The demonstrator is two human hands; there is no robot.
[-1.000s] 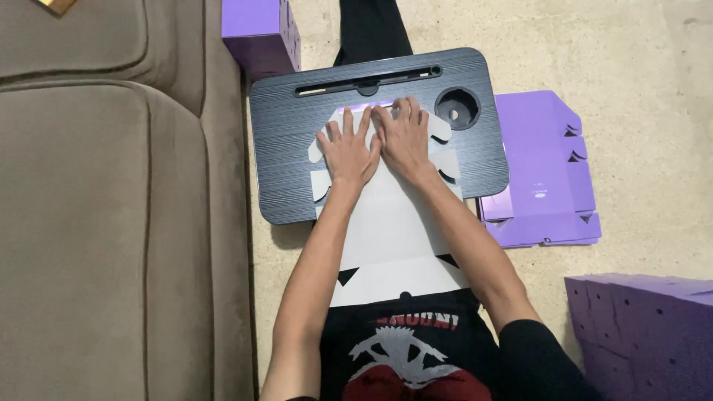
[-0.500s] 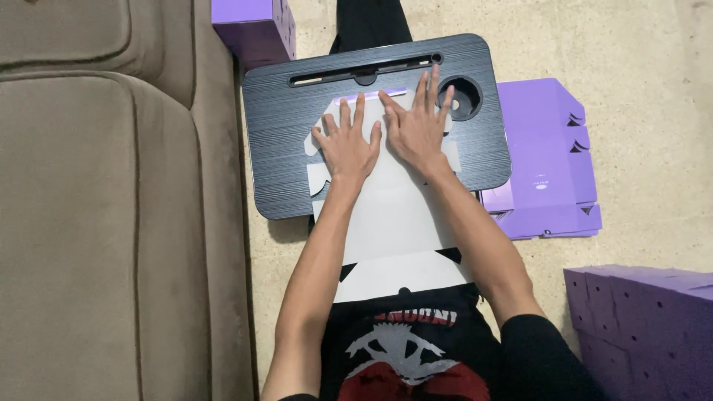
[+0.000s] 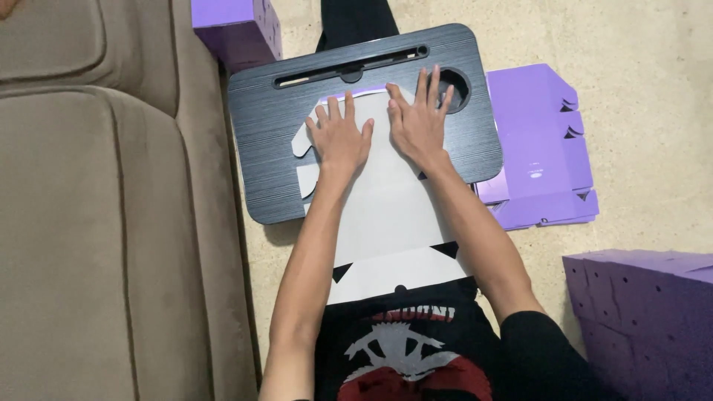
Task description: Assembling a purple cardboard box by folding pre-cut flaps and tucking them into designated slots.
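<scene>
A flat die-cut cardboard sheet [image 3: 394, 223], white side up, lies across a dark lap tray [image 3: 260, 148] and reaches down to my lap. My left hand [image 3: 340, 137] presses flat on its upper left part, fingers spread. Beside it, my right hand [image 3: 420, 119] lies flat on the upper right part, its fingertips reaching the tray's round cup recess [image 3: 454, 87]. A thin purple edge of the sheet shows just above my hands. Neither hand grips anything.
A brown sofa [image 3: 104, 223] fills the left side. A stack of flat purple cardboard blanks [image 3: 538, 148] lies on the floor right of the tray. Purple boxes stand at the lower right [image 3: 646, 319] and top left [image 3: 234, 30]. A pen lies in the tray's slot [image 3: 349, 67].
My right hand has slid up and to the right on the sheet, away from the left hand. The left hand has stayed almost in place.
</scene>
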